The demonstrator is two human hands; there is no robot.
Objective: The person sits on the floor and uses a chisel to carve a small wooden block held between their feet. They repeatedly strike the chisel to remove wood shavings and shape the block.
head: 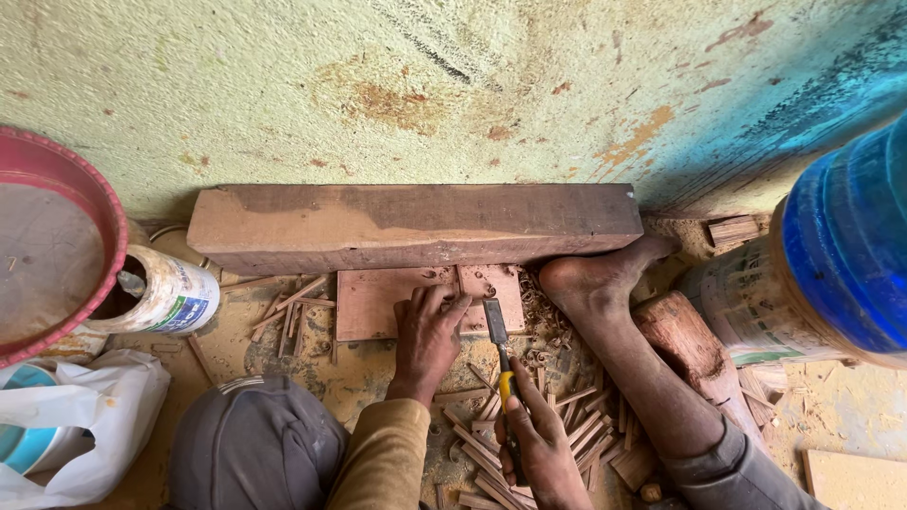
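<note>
Fingers: left hand [427, 338] flat, pinning board [378, 302] against beam [416, 225] mid-frame | right hand [540, 442] clamped on chisel [501, 351], blade at board edge | foot [590, 279] braces beam

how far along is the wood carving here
Done: curled shavings and cut strips lie around. In hand: the left hand presses a flat wood panel while the right hand holds a chisel at it. Left: most of the panel looks uncut.

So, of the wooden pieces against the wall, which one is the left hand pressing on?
The thin flat board on the floor; the left hand lies on it, not the thick beam behind.
</note>
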